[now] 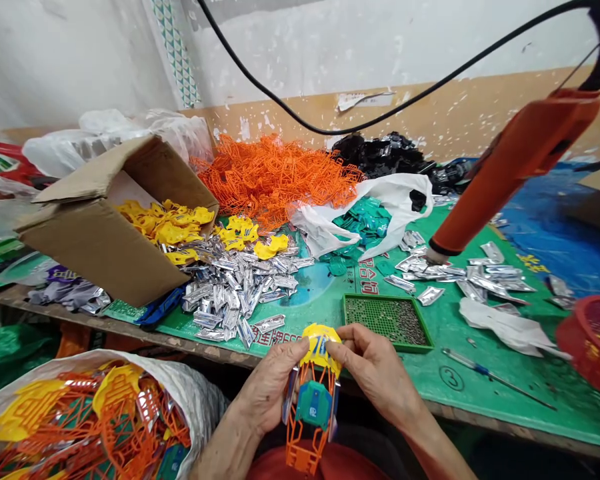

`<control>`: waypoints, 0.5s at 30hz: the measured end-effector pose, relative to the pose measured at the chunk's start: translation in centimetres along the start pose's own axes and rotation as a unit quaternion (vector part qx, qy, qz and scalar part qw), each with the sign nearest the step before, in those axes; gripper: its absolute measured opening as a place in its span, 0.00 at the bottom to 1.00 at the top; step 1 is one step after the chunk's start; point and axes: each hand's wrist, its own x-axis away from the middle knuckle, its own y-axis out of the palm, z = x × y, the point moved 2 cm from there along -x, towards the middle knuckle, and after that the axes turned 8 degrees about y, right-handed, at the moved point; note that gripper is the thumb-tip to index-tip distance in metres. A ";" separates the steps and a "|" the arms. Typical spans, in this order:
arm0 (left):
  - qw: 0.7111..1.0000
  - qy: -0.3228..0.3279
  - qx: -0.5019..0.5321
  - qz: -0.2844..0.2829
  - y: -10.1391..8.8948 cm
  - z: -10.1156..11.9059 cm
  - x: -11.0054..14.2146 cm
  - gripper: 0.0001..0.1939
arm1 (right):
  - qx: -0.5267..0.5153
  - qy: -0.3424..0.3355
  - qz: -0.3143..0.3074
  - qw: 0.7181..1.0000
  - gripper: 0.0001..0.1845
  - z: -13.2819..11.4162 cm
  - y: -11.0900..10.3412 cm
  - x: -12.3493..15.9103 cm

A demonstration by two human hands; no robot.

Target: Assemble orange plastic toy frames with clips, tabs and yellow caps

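Observation:
My left hand [267,390] and my right hand [375,373] both grip an orange plastic lattice assembly [305,427] just above my lap. It has a yellow cap [321,347] at the top, a teal part [313,403] in its middle and silver strips along its sides. My fingertips press on the yellow cap and partly hide it. Just beyond my hands, a green tray of small screws [387,322] sits on the green bench mat [460,340].
An orange power screwdriver [515,167] hangs at upper right. Piles of orange, yellow, silver, teal and black parts cover the bench, with a cardboard box [100,233] at left. A screwdriver [490,373], a red basket [593,347] and a sack of parts [90,413] lie nearby.

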 end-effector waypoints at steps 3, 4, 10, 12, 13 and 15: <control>1.000 -0.011 -0.006 -0.002 0.1 0.0 0.1 0.20 | 0.011 -0.003 0.016 1.000 0.23 0.0 0.1 0.5; 1.000 -0.012 -0.006 -0.003 0.1 0.0 0.1 0.20 | 0.013 -0.006 0.019 1.000 0.23 0.0 0.1 0.7; 1.000 -0.001 -0.007 -0.005 0.0 0.0 0.1 0.21 | 0.042 -0.024 0.055 0.997 0.21 -0.1 0.2 1.2; 1.000 -0.003 -0.004 -0.011 -0.2 0.0 0.0 0.20 | 0.055 -0.032 0.070 0.996 0.21 -0.1 0.4 1.2; 1.000 -0.005 -0.003 -0.012 -0.2 0.0 0.0 0.20 | 0.060 -0.034 0.076 0.995 0.21 -0.1 0.5 1.2; 1.000 -0.012 -0.002 -0.010 -0.3 0.0 0.0 0.19 | 0.071 -0.040 0.086 0.993 0.21 0.0 0.6 1.2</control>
